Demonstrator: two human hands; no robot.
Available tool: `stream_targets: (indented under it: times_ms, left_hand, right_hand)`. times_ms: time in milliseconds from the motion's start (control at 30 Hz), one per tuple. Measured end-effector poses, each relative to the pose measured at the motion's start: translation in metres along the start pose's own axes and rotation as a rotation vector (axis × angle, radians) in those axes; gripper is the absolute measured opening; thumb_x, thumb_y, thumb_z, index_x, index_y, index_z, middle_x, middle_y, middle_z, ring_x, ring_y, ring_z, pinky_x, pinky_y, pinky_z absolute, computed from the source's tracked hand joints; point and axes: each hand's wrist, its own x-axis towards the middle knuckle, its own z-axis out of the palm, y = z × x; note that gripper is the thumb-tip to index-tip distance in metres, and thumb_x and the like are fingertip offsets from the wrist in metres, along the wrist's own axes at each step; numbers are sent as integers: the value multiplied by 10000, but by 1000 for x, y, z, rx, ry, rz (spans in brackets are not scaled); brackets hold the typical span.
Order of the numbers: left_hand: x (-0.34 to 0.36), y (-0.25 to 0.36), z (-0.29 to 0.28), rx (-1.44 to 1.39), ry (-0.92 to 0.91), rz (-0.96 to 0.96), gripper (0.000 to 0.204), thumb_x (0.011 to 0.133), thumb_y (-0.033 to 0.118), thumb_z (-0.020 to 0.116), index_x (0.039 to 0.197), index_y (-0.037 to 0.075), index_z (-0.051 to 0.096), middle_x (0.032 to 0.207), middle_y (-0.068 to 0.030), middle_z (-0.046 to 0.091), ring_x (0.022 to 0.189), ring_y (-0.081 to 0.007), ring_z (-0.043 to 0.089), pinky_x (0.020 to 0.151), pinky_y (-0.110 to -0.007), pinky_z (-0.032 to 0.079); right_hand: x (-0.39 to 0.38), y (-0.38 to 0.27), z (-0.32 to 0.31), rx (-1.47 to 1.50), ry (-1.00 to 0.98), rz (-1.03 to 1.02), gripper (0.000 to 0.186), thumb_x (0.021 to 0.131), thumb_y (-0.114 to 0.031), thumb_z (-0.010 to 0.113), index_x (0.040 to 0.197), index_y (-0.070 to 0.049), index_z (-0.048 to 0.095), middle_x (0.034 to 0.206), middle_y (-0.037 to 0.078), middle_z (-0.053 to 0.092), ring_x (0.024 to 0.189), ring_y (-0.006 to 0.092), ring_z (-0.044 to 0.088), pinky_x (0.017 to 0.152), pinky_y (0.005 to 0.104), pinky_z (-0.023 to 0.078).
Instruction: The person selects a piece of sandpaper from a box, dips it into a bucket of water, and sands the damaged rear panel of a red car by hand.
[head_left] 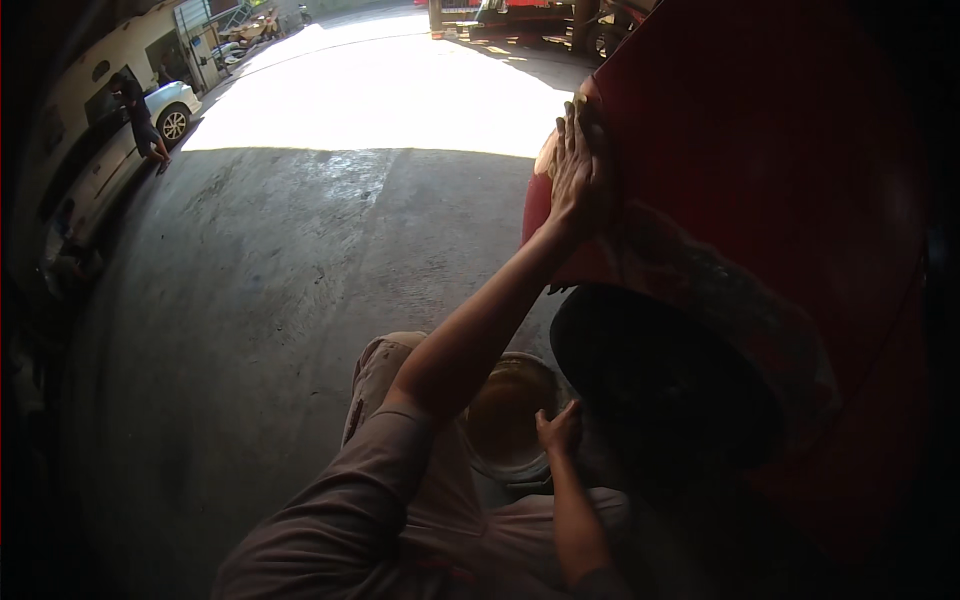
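My left hand (580, 165) lies flat with outstretched fingers against the front corner of a red car (730, 140). Its palm side is hidden. A dull grey, bare-looking band (700, 265) runs over the wheel arch, above a dark tyre (640, 360). Low between my legs stands a round bucket (510, 468) with brownish liquid inside. My right hand (560, 428) is beside the bucket's right edge, near the tyre. Its thumb points up and the fingers look curled; shadow hides what they hold, if anything.
The grey concrete floor (260, 260) stretches left, turning glaring bright at the far side. A light-coloured car (175, 112) is parked at the far left with a person (138, 118) standing beside it. A red vehicle (510, 12) stands at the back. My knee (395, 350) is beside the bucket.
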Motion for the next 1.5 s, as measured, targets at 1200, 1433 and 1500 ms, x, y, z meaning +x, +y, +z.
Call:
stream_targets:
  times_ms: [1200,1433,1500]
  left_hand:
    - [-78,-60,55,7,337,-219,723,1114,484,175,1660,16,101,1745,-196,33,1610,-387,-27,1289,-491,-26]
    - [-92,-89,49,-139,465,-244,779,1115,531,164,1639,-42,105,1727,-252,41,1604,-398,-50,1295,-484,-28]
    - [-91,-109,36,-438,556,-650,783,1119,526,155,1621,-75,132,1707,-294,69,1600,-409,-11,1302,-474,-5]
  right_hand:
    - [-12,-6,-14,-60,52,-93,671,839,-347,744,1305,8,416,1232,307,593,1117,493,626,915,546,531]
    - [-10,-1,-7,-62,48,-98,659,842,-338,737,1298,-2,400,1189,302,600,1097,486,634,906,546,531]
    - [-9,0,-5,-67,39,-80,715,798,-326,776,1312,34,435,1210,285,591,1121,452,630,943,508,534]
